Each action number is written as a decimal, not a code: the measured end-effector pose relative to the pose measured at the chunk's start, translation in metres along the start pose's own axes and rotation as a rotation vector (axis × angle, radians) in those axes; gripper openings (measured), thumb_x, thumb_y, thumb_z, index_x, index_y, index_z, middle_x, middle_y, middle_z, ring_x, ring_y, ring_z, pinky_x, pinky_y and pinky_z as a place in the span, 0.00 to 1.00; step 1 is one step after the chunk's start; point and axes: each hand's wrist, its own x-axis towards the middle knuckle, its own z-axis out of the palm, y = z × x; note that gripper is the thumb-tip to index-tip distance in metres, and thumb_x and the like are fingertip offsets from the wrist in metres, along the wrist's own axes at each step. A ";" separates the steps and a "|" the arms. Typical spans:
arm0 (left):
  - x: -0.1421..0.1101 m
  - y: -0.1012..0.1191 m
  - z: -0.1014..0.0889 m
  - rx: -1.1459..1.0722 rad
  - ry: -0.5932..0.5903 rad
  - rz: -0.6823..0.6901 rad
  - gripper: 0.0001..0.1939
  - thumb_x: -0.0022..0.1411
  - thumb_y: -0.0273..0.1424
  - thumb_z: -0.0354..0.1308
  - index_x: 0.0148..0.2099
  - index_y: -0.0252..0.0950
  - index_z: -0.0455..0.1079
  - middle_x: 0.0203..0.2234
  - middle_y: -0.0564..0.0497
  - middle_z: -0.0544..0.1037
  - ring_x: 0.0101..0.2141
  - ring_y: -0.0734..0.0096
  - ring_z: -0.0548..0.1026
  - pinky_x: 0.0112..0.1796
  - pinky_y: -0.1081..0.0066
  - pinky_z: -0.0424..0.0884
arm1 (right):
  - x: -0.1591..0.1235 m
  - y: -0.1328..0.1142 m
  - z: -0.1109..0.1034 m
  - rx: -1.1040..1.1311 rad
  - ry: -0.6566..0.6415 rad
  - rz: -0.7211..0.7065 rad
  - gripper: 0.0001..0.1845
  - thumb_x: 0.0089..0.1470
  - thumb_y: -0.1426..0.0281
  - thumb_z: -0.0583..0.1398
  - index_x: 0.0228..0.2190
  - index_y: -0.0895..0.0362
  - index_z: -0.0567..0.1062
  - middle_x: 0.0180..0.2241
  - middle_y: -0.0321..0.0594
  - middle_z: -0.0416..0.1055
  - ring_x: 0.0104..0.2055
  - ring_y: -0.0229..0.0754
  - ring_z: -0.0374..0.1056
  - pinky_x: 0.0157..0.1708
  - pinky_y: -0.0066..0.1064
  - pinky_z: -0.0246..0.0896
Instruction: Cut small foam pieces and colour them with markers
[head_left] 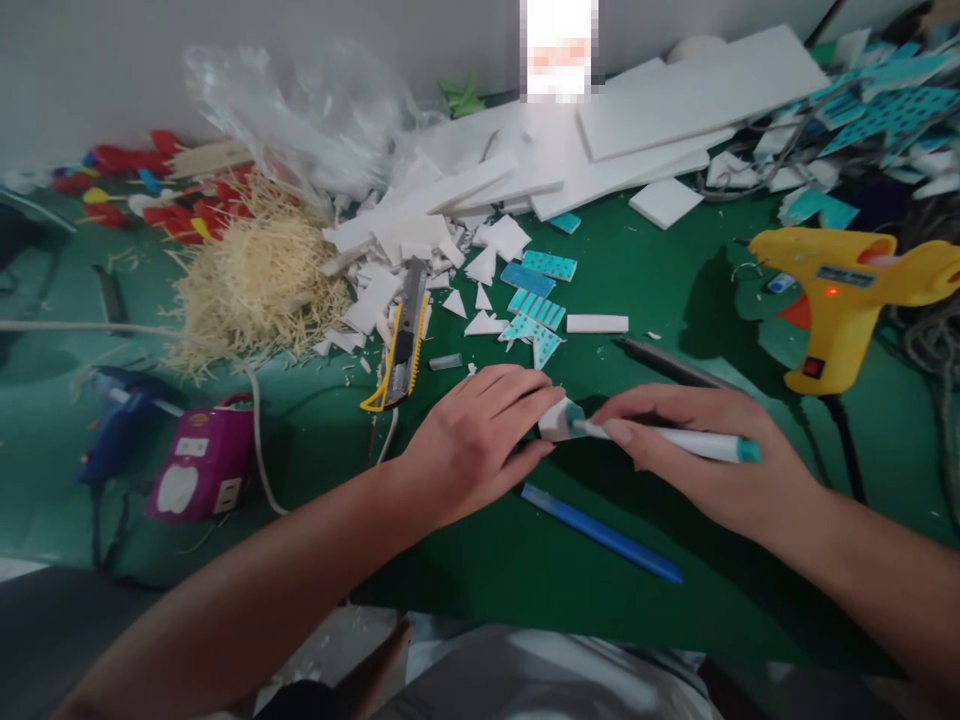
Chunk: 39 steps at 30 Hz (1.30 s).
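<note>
My left hand (480, 435) pinches a small white foam piece (556, 420) against the green table (525, 560); part of the piece is coloured teal. My right hand (705, 455) grips a white marker with a teal end (697, 443), its tip touching the foam piece. Just beyond the hands lie several teal-painted foam shapes (536, 310) and white foam triangles (484, 322). A blue pen (600, 533) lies on the table just below my hands.
A yellow glue gun (847, 290) stands at the right, its light on. A yellow utility knife (401, 345) lies left of centre beside a pile of straw-like shreds (251, 285). White foam boards (675, 110) are stacked at the back. A purple power strip (202, 460) sits at left.
</note>
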 end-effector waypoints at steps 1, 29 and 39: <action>0.000 0.000 0.000 0.000 0.002 0.001 0.14 0.73 0.29 0.57 0.58 0.29 0.71 0.51 0.39 0.81 0.52 0.57 0.79 0.54 0.59 0.78 | -0.001 0.001 0.000 0.009 -0.015 -0.014 0.11 0.58 0.63 0.64 0.27 0.52 0.81 0.17 0.32 0.70 0.17 0.33 0.60 0.14 0.27 0.47; 0.000 0.000 -0.001 -0.009 -0.023 -0.017 0.15 0.73 0.29 0.56 0.58 0.31 0.71 0.52 0.39 0.81 0.53 0.57 0.79 0.55 0.57 0.78 | -0.002 0.005 -0.002 -0.006 -0.012 0.003 0.14 0.60 0.60 0.62 0.28 0.52 0.82 0.15 0.32 0.68 0.16 0.33 0.58 0.13 0.28 0.41; 0.000 0.000 -0.001 -0.009 -0.010 -0.003 0.15 0.74 0.29 0.56 0.58 0.30 0.71 0.51 0.39 0.81 0.53 0.57 0.79 0.55 0.57 0.78 | -0.001 0.003 -0.002 -0.027 0.007 -0.030 0.12 0.60 0.61 0.63 0.30 0.52 0.82 0.16 0.31 0.70 0.17 0.33 0.61 0.14 0.27 0.46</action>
